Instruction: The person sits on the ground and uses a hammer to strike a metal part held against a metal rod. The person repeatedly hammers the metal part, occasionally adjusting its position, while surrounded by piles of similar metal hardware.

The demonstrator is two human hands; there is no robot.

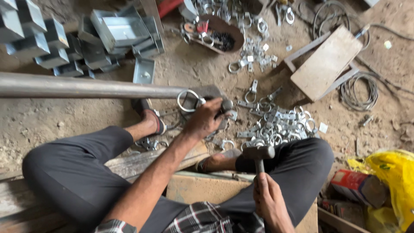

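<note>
Left hand (206, 118) at frame centre pinches a small ring clamp (189, 101): bare grey metal, round loop on a flat tab, resting on the end of the long steel pipe (86, 86) that runs in from the left edge. Right hand (269, 203) at lower centre is closed round the handle of a hammer (258, 152), head up, level with the right knee, apart from the clamp. Pile of finished ring clamps (280, 125) lies just right of the left hand on the dirt floor (194, 64). Tight space: feet flank the pipe end, knees box in both sides. Galvanised boxes (116, 30) stacked upper left, wooden board (326, 62) upper right, wire coil (359, 91) beside it. Yellow bag (394, 172) at lower right edge.
</note>
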